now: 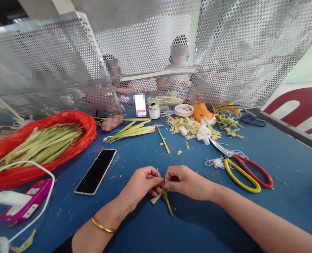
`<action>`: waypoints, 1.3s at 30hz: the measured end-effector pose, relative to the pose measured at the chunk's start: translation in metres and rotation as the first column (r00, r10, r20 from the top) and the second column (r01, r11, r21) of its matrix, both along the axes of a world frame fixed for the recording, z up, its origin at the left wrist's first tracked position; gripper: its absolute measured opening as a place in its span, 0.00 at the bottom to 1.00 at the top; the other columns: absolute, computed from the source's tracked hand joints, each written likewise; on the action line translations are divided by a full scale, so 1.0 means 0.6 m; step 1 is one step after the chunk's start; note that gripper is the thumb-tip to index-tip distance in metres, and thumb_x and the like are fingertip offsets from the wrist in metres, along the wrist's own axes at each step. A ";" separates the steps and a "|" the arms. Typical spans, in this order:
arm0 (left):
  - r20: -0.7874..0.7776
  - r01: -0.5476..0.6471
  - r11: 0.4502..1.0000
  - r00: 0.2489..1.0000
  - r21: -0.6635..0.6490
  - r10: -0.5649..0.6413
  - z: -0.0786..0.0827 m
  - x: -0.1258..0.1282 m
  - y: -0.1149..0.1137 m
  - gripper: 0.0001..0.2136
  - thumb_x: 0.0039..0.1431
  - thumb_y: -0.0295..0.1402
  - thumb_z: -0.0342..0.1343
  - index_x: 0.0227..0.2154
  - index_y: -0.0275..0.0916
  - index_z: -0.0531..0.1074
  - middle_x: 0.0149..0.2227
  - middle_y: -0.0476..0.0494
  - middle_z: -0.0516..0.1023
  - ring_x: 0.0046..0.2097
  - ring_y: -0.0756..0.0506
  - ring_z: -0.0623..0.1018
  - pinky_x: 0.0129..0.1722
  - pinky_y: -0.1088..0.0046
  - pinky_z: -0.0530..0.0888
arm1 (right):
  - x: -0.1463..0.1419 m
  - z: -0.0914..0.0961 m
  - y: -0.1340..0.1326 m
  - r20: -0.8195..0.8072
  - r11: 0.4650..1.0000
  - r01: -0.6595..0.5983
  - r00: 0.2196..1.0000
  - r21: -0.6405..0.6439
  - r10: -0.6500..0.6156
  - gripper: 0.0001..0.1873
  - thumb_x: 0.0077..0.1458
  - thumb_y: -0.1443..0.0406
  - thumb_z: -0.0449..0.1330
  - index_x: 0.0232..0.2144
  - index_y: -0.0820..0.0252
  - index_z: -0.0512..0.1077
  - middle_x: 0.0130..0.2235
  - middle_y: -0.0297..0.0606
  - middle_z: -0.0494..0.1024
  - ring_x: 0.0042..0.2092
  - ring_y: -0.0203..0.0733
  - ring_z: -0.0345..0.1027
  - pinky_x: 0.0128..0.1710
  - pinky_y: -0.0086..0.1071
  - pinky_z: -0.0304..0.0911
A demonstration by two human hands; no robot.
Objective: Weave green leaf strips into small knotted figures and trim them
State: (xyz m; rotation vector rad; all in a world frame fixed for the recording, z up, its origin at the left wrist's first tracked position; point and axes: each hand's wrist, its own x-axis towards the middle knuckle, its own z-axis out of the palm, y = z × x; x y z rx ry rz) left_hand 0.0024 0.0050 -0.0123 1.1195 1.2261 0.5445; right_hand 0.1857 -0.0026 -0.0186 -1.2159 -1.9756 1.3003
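The left hand (147, 182) and right hand (182, 181) meet over the blue desk (298, 151), each grip pinching at the small woven leaf (166, 197), which pokes out beneath them, between the phone (95, 172) and the scissors (231, 153).

The left forearm (112, 212) slants up from the lower left, the right forearm (253, 216) from the lower right. The left hand (145, 181) and right hand (184, 180) meet between them — fingers curled, thumbs pressed inward in pinches, fingertips close together — knuckles facing up.
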 end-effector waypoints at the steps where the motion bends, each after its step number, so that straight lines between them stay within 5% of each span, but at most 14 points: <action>1: -0.002 0.000 1.000 1.000 0.001 0.000 -0.001 0.000 0.000 0.09 0.48 0.34 0.62 0.26 0.36 0.68 0.19 0.50 0.74 0.23 0.51 0.75 0.23 0.78 0.71 | 0.000 0.000 -0.001 -0.010 1.000 -0.016 1.000 -0.004 0.016 0.05 0.51 0.67 0.59 0.24 0.60 0.69 0.25 0.28 0.68 0.26 0.32 0.57 0.24 0.25 0.51; 6: -0.004 -0.007 1.000 1.000 0.011 0.007 -0.002 -0.001 0.000 0.09 0.45 0.33 0.63 0.26 0.36 0.69 0.19 0.50 0.74 0.23 0.51 0.74 0.23 0.78 0.71 | 0.002 0.004 -0.001 -0.022 0.998 -0.060 0.998 -0.007 0.060 0.05 0.50 0.67 0.60 0.24 0.61 0.70 0.25 0.28 0.68 0.26 0.32 0.58 0.24 0.25 0.53; 12: -0.010 0.004 1.000 1.000 0.024 -0.004 0.002 -0.001 -0.002 0.09 0.44 0.32 0.64 0.25 0.36 0.68 0.19 0.51 0.74 0.22 0.52 0.73 0.22 0.79 0.69 | 0.000 -0.014 0.009 -0.223 0.992 0.099 0.968 -0.079 -0.114 0.09 0.52 0.72 0.54 0.37 0.59 0.70 0.34 0.34 0.76 0.29 0.33 0.66 0.28 0.26 0.62; 19: -0.193 0.107 0.958 0.980 0.267 -0.055 0.000 -0.005 -0.003 0.05 0.46 0.30 0.60 0.25 0.37 0.70 0.20 0.52 0.74 0.25 0.51 0.73 0.25 0.77 0.69 | -0.017 -0.026 0.003 -0.158 0.997 0.067 0.985 0.030 -0.062 0.13 0.49 0.77 0.52 0.34 0.58 0.69 0.32 0.32 0.77 0.30 0.33 0.68 0.29 0.25 0.62; 22: -0.379 0.219 0.865 0.925 0.452 -0.036 0.000 -0.007 -0.008 0.01 0.51 0.29 0.56 0.25 0.38 0.71 0.23 0.51 0.75 0.26 0.50 0.74 0.26 0.77 0.67 | -0.016 -0.025 0.002 -0.107 0.995 0.077 0.992 0.063 -0.070 0.12 0.50 0.76 0.53 0.35 0.57 0.70 0.32 0.32 0.78 0.30 0.34 0.68 0.29 0.25 0.61; 27: -0.605 0.444 0.589 0.790 0.675 0.099 -0.010 -0.008 -0.017 0.06 0.54 0.23 0.51 0.26 0.40 0.70 0.27 0.50 0.76 0.31 0.49 0.75 0.31 0.74 0.66 | -0.017 -0.028 0.002 -0.068 0.986 0.109 0.993 0.124 -0.101 0.13 0.49 0.76 0.53 0.36 0.57 0.70 0.34 0.33 0.79 0.34 0.36 0.71 0.32 0.26 0.62; 35: -0.675 0.573 0.379 0.699 0.727 0.237 -0.028 -0.013 -0.016 0.07 0.57 0.23 0.51 0.27 0.40 0.67 0.28 0.51 0.73 0.31 0.48 0.74 0.30 0.74 0.65 | -0.022 -0.032 -0.001 -0.132 0.991 0.134 0.983 0.018 -0.131 0.11 0.52 0.74 0.53 0.35 0.57 0.70 0.30 0.31 0.78 0.26 0.34 0.68 0.27 0.26 0.61; 39: -0.681 0.657 0.198 0.655 0.728 0.328 -0.029 -0.013 -0.018 0.07 0.62 0.25 0.49 0.28 0.39 0.67 0.27 0.49 0.73 0.29 0.48 0.73 0.28 0.72 0.64 | -0.021 -0.038 0.003 -0.136 0.992 0.123 0.983 0.012 -0.120 0.12 0.52 0.73 0.53 0.36 0.57 0.73 0.28 0.30 0.76 0.26 0.34 0.68 0.27 0.26 0.61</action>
